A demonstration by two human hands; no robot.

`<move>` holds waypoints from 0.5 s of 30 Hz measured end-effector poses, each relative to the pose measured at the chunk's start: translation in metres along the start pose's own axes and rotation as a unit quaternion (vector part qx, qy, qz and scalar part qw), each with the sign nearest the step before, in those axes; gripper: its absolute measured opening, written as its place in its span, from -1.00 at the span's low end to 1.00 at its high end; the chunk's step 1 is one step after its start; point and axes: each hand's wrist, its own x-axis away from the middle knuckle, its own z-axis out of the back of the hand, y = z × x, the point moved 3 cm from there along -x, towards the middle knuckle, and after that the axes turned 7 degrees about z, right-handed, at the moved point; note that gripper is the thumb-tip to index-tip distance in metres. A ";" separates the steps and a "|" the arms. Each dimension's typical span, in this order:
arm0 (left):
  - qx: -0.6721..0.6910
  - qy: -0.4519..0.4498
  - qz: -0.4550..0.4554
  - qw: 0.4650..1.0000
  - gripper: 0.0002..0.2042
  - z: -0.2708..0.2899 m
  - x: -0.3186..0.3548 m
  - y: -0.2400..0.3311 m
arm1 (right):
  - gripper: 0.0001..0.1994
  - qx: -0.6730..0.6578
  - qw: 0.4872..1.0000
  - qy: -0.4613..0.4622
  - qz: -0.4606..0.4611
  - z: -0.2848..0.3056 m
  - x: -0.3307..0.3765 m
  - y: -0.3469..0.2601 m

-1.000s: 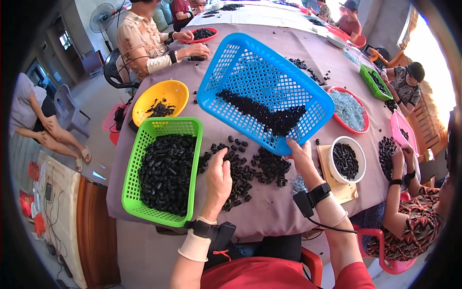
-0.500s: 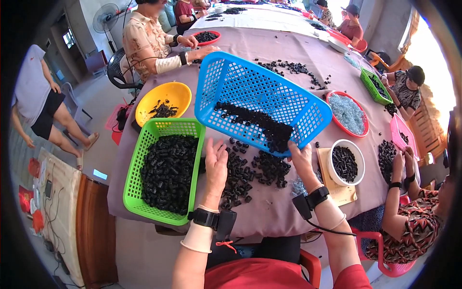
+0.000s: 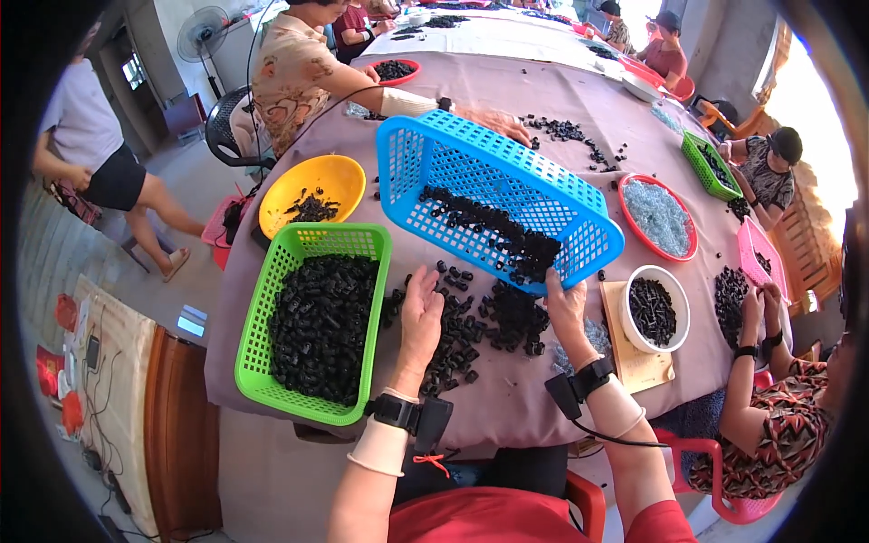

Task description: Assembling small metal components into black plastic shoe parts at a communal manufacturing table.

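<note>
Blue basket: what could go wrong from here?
The blue basket could twist or slip: only the right hand seems to hold it, near one corner; the left hand is open and apart. Its black pieces lie bunched and could spill onto the loose parts nearby.

a workshop: people [image 3: 288,80] around a long table [image 3: 507,407] with black parts [image 3: 516,317]

Bright window [image 3: 822,122] right; fan [image 3: 201,36] left; grey floor [image 3: 262,466].
</note>
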 end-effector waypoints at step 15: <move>-0.038 -0.010 -0.003 0.999 -0.55 0.000 0.002 -0.001 | -0.93 0.047 0.992 -0.007 0.115 -0.006 0.006 -0.003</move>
